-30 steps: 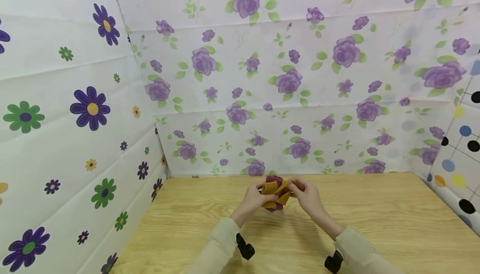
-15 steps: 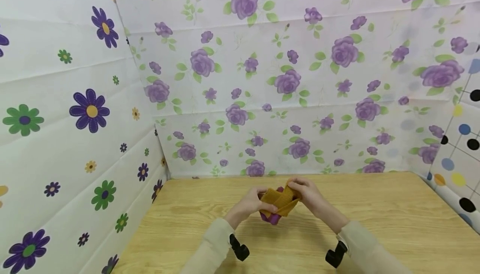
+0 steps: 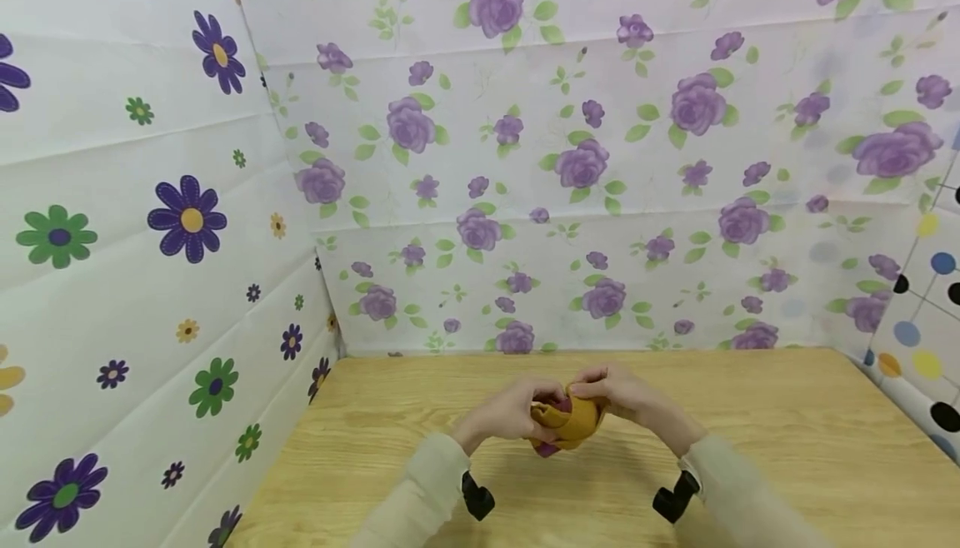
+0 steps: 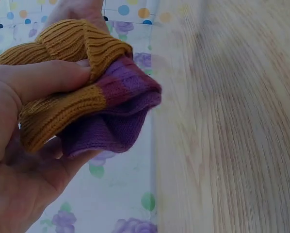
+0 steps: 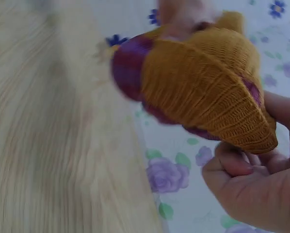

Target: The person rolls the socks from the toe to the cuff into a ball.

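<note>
Both hands hold a rolled bundle of knitted socks point(image 3: 576, 425) just above the table, with a ribbed mustard cuff wrapped over purple and maroon knit. My left hand point(image 3: 510, 411) grips the bundle's left side; in the left wrist view its thumb presses on the mustard ribbing and purple folds point(image 4: 108, 131) stick out beyond it. On the other side, my right hand point(image 3: 618, 391) pinches the edge of the cuff. The right wrist view shows the mustard cuff point(image 5: 198, 82) stretched wide, with the right thumb and curled fingers point(image 5: 227, 167) at its lower corner.
A light wooden table point(image 3: 375, 465) lies beneath the hands. Floral sheets point(image 3: 480, 281) stand along its back edge and left side, and a dotted sheet point(image 3: 911, 365) is at the right. Black wrist cameras point(image 3: 477, 498) are strapped to both sleeves.
The mustard cuff has gone from loose crossing flaps to a rounder wrap over the purple knit. The bundle has turned and come slightly lower and nearer, with both hands still on it.
</note>
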A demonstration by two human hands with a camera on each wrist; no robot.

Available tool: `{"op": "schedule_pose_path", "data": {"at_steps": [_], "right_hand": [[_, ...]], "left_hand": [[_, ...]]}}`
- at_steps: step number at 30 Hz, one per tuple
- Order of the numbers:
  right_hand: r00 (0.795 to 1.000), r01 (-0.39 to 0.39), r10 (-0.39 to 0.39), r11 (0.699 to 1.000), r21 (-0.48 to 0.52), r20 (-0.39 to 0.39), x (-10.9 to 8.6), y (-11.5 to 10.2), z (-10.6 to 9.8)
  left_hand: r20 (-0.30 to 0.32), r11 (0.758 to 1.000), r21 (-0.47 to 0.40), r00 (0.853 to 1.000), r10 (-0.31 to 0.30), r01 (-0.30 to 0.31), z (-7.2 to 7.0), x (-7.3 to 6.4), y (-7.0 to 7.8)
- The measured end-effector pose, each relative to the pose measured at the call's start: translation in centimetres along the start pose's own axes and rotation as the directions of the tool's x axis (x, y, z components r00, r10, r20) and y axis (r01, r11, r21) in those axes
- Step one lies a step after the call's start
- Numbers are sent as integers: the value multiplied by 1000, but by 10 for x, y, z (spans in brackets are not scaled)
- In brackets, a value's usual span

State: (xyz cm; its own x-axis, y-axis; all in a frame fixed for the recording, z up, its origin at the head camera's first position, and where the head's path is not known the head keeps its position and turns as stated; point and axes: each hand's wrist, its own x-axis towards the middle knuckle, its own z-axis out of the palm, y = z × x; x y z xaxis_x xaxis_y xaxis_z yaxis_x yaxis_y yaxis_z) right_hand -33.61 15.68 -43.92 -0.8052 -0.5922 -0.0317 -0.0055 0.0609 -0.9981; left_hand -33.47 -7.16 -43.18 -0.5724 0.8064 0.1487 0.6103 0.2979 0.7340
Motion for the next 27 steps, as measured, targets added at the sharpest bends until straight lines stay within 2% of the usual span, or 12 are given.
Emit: {"op": "schedule_pose_path", "data": {"at_steps": [2,4,7,9,13,14,16,19,21,23,25,27], "right_hand": [[994,-88,81,990,108,70,0,-4,-1],[978,-188,167,966,180,122,1,-7,-3],[951,-303,274,915,265,142,0,-7,-6],[937,-346,311,887,305,158,-1,-5,-10],[936,-332,258,876,350,241,-2,-4,-15],[938,-311,223,882,354,267,-2,-4,-16],[946,-240,137,906,349,294,-3,-5,-17],[968,-50,-29,951,305,248,-4,-6,-19],[978,116,-154,963,242,143,-6,-6,-20],[962,266,-273,952,153,26,-9,-7,-22],[927,370,-369,929,8,-66,-13,-7,-24],[900,407,-421,904,-127,-114,-16,-9,-25]], "left_hand": [[-32,1000,-5,999,17,-17,4,-1,3],[-65,999,-17,997,28,-29,8,-2,7],[-85,998,-49,995,42,-47,14,-3,12],[-90,996,-64,995,49,-55,16,-2,15],[-131,988,-154,991,-9,-11,20,-2,17],[-141,981,-195,989,-41,13,20,-2,17],[-158,948,-313,981,-115,61,22,-3,17],[-175,854,-510,961,-216,99,22,-3,18],[-177,757,-646,948,-266,92,22,-2,19],[-182,651,-757,937,-297,60,21,0,19],[-190,548,-836,927,-324,20,19,3,20],[-204,476,-880,915,-349,-15,17,4,20]]}}
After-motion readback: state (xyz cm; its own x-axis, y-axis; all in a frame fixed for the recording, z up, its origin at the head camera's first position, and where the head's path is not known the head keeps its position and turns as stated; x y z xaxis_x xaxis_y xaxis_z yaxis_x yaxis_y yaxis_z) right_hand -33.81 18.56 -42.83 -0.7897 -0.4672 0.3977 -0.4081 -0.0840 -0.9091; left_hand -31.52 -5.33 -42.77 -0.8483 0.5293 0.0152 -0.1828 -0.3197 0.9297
